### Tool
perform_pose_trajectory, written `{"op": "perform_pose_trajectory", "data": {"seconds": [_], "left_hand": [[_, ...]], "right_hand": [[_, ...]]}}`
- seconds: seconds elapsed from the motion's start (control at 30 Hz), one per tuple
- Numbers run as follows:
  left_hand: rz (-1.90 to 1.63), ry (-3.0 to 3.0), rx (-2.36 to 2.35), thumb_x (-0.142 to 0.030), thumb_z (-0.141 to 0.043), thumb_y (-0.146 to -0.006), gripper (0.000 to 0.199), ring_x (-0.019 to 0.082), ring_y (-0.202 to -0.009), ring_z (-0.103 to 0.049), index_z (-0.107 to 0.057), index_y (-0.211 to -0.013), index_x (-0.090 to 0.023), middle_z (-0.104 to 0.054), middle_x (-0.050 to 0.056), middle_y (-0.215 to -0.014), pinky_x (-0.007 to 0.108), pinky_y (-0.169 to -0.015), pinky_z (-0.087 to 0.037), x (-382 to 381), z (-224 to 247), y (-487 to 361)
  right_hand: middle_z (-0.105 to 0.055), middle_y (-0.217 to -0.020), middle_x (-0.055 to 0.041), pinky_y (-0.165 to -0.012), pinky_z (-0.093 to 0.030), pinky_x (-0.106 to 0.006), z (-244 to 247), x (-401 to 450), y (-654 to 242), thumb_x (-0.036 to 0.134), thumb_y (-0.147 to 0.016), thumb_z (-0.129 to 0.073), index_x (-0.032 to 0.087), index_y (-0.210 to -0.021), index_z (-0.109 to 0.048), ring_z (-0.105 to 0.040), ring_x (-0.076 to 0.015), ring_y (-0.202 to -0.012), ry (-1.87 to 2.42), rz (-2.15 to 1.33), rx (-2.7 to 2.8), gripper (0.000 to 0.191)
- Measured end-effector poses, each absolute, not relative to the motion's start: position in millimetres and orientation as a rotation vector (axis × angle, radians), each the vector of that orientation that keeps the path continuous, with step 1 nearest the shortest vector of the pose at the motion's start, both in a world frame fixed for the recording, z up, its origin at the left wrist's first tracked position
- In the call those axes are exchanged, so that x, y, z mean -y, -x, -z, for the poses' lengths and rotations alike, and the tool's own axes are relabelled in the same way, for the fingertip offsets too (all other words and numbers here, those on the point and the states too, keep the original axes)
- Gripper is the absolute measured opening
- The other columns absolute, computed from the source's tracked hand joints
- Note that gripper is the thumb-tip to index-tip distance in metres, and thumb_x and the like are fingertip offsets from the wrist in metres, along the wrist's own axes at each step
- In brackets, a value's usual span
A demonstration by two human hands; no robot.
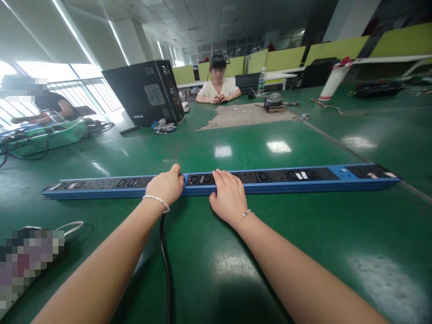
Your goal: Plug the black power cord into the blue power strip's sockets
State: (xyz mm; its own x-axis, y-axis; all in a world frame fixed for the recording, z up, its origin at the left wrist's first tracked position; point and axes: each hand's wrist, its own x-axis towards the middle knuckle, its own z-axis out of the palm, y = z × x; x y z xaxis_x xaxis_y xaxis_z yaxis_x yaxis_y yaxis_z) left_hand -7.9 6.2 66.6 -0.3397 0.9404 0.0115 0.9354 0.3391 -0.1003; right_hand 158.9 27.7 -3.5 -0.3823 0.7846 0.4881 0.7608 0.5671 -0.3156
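A long blue power strip (286, 186) with black sockets lies across the green table. My left hand (166, 185) is closed around a black plug over the strip, left of its middle; the hand hides most of the plug. From beneath that hand a black cable (165, 256) runs down toward the table's near edge. My right hand (228, 195) rests on the strip just right of the middle, fingers stretched over its top and thumb at its near side.
A black computer case (145, 92) stands at the back left beside gloves (164, 126). A green basket (50, 137) of cables is far left. Across the table (202, 148) sits a person (218, 87); another is at the left. A bottle (261, 82) and tape roll (274, 101) stand behind.
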Motion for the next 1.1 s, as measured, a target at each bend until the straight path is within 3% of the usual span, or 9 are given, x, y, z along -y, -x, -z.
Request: {"op": "perform_pose_trajectory", "data": {"seconds": [0.17,0.4,0.53,0.73,0.9,1.1], "left_hand": [[-0.140,1.769,2.541,-0.040,-0.026,-0.086,0.036,0.029,-0.079,-0.066,-0.051,-0.106,-0.022,-0.069,0.014,-0.084,0.038,-0.066,-0.047,-7,-70,10],[-0.092,1.748,2.565,-0.042,-0.025,-0.086,0.038,0.029,-0.081,-0.065,-0.051,-0.105,-0.022,-0.069,0.015,-0.086,0.038,-0.067,-0.047,-7,-65,9],[-0.041,1.678,2.599,-0.042,-0.028,-0.086,0.037,0.028,-0.083,-0.065,-0.052,-0.105,-0.020,-0.069,0.014,-0.087,0.038,-0.070,-0.047,0,-80,4],[0.533,1.635,2.418,-0.048,-0.033,-0.085,0.038,0.025,-0.086,-0.064,-0.055,-0.104,-0.025,-0.069,0.007,-0.091,0.036,-0.074,-0.048,2,-126,-23],[0.362,1.967,2.475,-0.040,-0.044,-0.078,0.026,0.024,-0.081,-0.064,-0.059,-0.089,-0.022,-0.069,0.008,-0.084,0.035,-0.071,-0.047,-27,-98,-51],[0.374,2.034,2.585,-0.035,-0.043,-0.077,0.023,0.021,-0.074,-0.065,-0.059,-0.087,-0.021,-0.070,0.007,-0.080,0.032,-0.069,-0.048,-45,-72,-60]], "right_hand": [[-0.044,-0.139,-0.0083,-0.107,-0.021,-0.048,3,-38,-214,0.027,-0.079,-0.050,0.019,-0.130,-0.048,-0.032,-0.0268,-0.131,1.341,0.106,2.288,0.052],[-0.049,-0.135,-0.0078,-0.104,-0.021,-0.048,9,-47,-243,0.044,-0.081,-0.053,0.021,-0.128,-0.049,-0.037,-0.0262,-0.127,1.391,0.179,2.213,0.052],[-0.051,-0.133,-0.0089,-0.102,-0.021,-0.048,9,-47,-236,0.046,-0.080,-0.055,0.021,-0.126,-0.050,-0.039,-0.0264,-0.125,1.386,0.170,2.192,0.052],[-0.052,-0.132,-0.0090,-0.102,-0.021,-0.048,9,-48,-236,0.045,-0.079,-0.055,0.022,-0.124,-0.052,-0.039,-0.0269,-0.125,1.374,0.124,2.153,0.051],[-0.052,-0.133,-0.0089,-0.102,-0.021,-0.046,9,-48,-235,0.045,-0.078,-0.057,0.021,-0.124,-0.052,-0.039,-0.0265,-0.125,1.378,0.126,2.139,0.051],[-0.051,-0.133,-0.0083,-0.103,-0.020,-0.046,8,-46,-235,0.045,-0.077,-0.059,0.022,-0.124,-0.052,-0.039,-0.0260,-0.125,1.375,0.105,2.126,0.053]]}}
